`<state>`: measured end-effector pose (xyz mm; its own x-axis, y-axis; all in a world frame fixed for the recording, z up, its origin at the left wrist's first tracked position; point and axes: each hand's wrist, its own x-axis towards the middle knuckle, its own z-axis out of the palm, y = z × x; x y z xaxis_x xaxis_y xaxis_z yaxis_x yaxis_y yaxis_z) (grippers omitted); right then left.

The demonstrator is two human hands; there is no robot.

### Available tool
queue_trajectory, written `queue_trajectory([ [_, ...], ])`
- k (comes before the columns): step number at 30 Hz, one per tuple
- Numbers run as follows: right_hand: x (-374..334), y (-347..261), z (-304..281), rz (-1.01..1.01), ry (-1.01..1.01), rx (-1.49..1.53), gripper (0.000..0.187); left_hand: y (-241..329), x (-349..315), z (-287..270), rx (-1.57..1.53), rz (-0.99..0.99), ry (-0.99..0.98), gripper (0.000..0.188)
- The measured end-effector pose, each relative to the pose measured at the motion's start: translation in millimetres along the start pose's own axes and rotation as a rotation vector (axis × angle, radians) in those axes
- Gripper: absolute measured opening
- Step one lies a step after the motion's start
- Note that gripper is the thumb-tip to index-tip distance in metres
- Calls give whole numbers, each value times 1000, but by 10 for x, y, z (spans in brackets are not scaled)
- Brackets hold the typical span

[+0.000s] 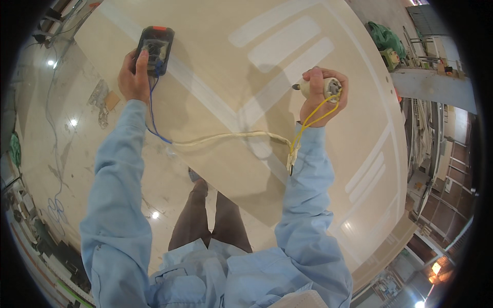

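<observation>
- I find the left hand (pixel 134 77) gripping a black device (pixel 160 42).
- I find the right hand (pixel 319 102) closed around a pale cylinder (pixel 307 90) with yellow wires (pixel 303 128).

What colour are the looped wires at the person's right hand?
The looped wires are yellow, seen best in the head view.

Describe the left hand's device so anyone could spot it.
Find the beige board with pale stripes. Over its upper left, the left hand holds a dark device. Its red top edge sets it apart from the cream, rounded object in the right hand.
</observation>
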<state>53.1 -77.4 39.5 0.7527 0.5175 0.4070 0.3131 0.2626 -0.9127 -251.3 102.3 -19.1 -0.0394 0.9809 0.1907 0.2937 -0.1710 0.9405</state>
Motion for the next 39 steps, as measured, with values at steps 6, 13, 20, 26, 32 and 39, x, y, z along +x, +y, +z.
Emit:
queue_trajectory([
  [6, 35, 42, 9, 64, -4, -44, 18, 1, 13, -10, 31, -24, -3, 43],
  [13, 169, 119, 93, 33, 20, 20, 20, 57, -28, -10, 23, 1, -18, 43],
  [20, 190, 161, 36, 45, 14, 26, 21, 85, -16, -10, 17, 21, -31, 44],
  [26, 237, 142, -41, 48, -4, -10, 21, 82, -41, -6, 41, 4, -17, 45],
  [32, 350, 86, -30, 34, 24, 31, 20, 140, -53, -7, 82, -29, -26, 46],
  [39, 393, 204, 152, 93, -10, 10, 19, 135, -47, -18, 63, 9, -19, 45],
])
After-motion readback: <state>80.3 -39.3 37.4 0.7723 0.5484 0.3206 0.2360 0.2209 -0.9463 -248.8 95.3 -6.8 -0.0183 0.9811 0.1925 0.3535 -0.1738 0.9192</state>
